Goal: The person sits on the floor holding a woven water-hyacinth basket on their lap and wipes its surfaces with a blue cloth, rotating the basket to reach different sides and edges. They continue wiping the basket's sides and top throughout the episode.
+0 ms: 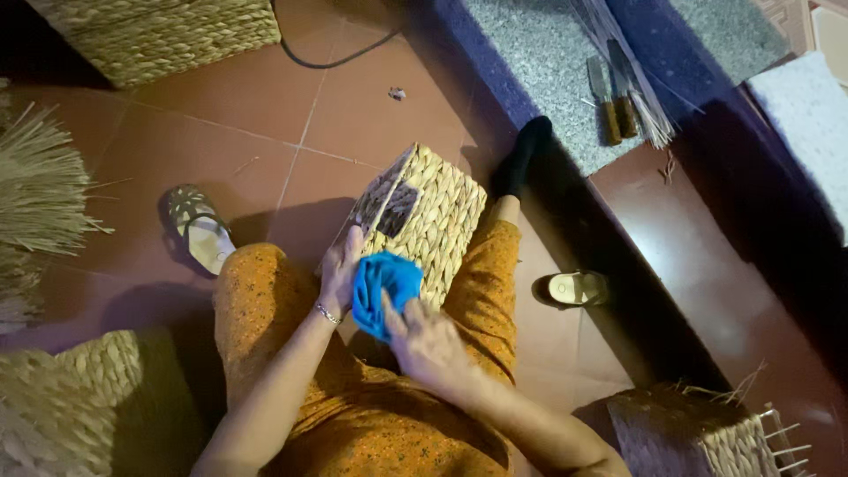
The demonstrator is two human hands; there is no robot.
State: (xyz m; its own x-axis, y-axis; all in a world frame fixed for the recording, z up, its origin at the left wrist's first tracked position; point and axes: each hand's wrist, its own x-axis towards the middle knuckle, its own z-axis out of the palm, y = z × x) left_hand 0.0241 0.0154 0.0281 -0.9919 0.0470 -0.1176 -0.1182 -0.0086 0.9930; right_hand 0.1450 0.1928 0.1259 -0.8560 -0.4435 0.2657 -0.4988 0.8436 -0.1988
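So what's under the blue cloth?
The blue cloth lies on a woven basket resting on the person's lap, with the left hand and right hand on it. The weave beneath is covered.

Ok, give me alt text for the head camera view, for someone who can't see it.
A seated person in orange patterned clothes holds a woven basket on their lap, the left hand and right hand both gripping a blue cloth against it. Sandals, straw and more baskets lie on the red tiled floor.
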